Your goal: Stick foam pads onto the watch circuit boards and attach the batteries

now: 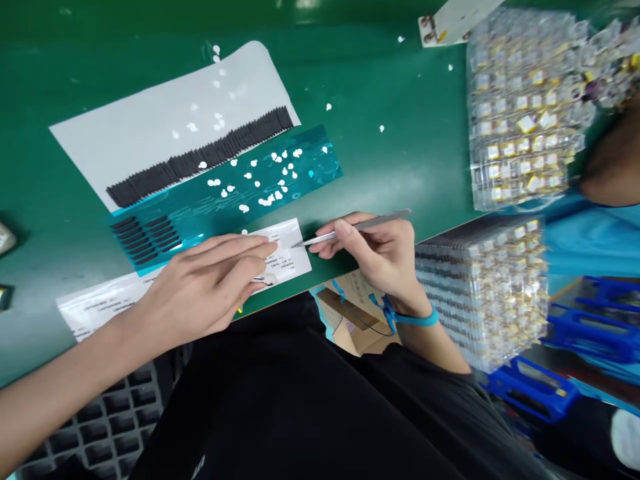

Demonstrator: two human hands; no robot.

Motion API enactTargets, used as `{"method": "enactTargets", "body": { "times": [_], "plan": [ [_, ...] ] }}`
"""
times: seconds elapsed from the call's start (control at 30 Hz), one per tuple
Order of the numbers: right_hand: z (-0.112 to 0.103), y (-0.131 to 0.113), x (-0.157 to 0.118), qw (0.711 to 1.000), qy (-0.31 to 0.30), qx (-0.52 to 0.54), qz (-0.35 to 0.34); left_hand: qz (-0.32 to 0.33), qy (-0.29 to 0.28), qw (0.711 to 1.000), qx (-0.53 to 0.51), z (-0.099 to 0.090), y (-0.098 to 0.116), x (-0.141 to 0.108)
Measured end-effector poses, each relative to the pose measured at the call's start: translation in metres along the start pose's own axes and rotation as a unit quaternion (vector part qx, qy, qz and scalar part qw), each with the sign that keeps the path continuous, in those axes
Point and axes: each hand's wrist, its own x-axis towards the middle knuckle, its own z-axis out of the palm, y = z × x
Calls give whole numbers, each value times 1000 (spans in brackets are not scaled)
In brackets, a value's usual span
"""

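"Right hand [375, 260], what's it up to?"

"Narrow pinch, pen-style, on steel tweezers [333, 235], tips over a white printed sheet [290, 257]."

"Left hand [200, 287]?"

"Open, holding nothing, fingers pressed on that sheet, pinning it to the green bench mat [375, 80]."

"Readable print?"

"Too small to tell. A blue wrist strap [415, 319] circles the right wrist."

"Further out?"

"Teal film [240, 190] with white dots, black strips [200, 157] on a white backing sheet [150, 127], then stacked clear plastic trays [520, 113] of gold-topped parts."
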Motion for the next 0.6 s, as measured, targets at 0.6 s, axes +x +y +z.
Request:
{"method": "enactTargets", "body": {
  "times": [0.6],
  "plan": [
    [4, 1, 12, 995, 53, 89, -9, -1, 2, 1000, -28, 1, 2, -3]
  ]
}}
